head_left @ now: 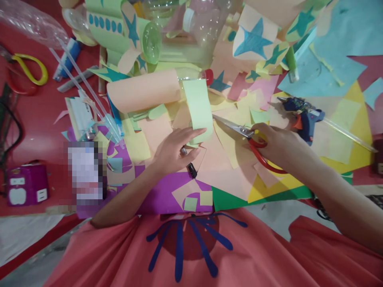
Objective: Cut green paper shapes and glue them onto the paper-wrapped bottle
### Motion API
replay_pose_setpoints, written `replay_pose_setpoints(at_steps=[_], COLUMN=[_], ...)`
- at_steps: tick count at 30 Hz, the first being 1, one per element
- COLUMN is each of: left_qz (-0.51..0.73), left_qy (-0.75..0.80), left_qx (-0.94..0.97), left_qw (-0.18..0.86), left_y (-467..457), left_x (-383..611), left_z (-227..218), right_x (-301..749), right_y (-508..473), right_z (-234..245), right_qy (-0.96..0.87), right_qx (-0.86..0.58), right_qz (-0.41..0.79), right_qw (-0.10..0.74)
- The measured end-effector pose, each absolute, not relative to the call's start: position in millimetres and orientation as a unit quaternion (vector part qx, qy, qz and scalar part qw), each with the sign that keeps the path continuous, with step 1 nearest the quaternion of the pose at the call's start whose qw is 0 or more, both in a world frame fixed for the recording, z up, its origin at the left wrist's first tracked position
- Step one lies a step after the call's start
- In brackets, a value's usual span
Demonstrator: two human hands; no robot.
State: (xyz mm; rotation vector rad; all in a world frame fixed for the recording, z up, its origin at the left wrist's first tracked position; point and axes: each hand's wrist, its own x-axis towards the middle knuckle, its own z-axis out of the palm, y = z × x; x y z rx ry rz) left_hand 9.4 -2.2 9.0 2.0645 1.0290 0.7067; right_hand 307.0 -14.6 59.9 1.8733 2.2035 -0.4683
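My left hand (177,150) is at the middle of the table, its index finger across the lower part of a light green paper strip (198,104). The strip stands up from the hand, slightly curved; its grip from behind is partly hidden. Under my left thumb lies a black marker-like stick (192,170). Fingers of my right hand (277,145) are through the red and yellow handles of a pair of scissors (239,128). The blades look nearly closed, their tip pointing left beside the strip's right edge. A bottle wrapped in peach paper (145,91), with a red cap, lies just behind.
To the right is a blue glue gun (309,119) with a clear glue stick. Decorated bottles (131,36) and blue-star papers (254,40) crowd the back. A blurred phone (86,171), a purple box (27,184) and yellow-handled scissors (32,69) are at left. Paper scraps cover the middle.
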Motion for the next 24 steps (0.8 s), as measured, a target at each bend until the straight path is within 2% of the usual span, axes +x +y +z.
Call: replay_pose_setpoints(at_steps=[6, 8, 10, 12, 15, 18, 21, 24], left_qz=[0.260, 0.263, 0.263, 0.259, 0.257, 0.255, 0.247, 0.241], left_qy=[0.415, 0.423, 0.425, 0.421, 0.396, 0.373, 0.370, 0.377], left_qx=[0.811, 0.806, 0.803, 0.804, 0.810, 0.815, 0.818, 0.822], left_qw=[0.321, 0.320, 0.324, 0.331, 0.347, 0.363, 0.366, 0.352], left_y=[-0.4, -1.8, -3.0, -3.6, -2.9, -1.6, -1.6, 0.1], left_x=[9.4, 9.0, 8.4, 7.7, 6.7, 6.4, 6.9, 6.0], left_z=[9.2, 10.0, 10.9, 11.4, 11.0, 10.7, 11.4, 13.9], right_x=[320.7, 317.1, 305.5, 287.2, 255.4, 230.0, 217.5, 215.9], right_y=[-12.0, -10.2, -7.9, -5.9, -4.2, -3.5, -3.3, -4.1], right_z=[66.7, 74.2, 76.7, 71.1, 51.5, 31.3, 17.4, 8.1], right_qy=[0.806, 0.808, 0.772, 0.730, 0.668, 0.594, 0.566, 0.571], right_qx=[0.559, 0.558, 0.609, 0.626, 0.572, 0.516, 0.520, 0.559], right_qz=[-0.161, -0.170, -0.183, -0.254, -0.401, -0.508, -0.491, -0.423], right_qw=[0.113, 0.085, 0.002, -0.098, -0.256, -0.351, -0.411, -0.427])
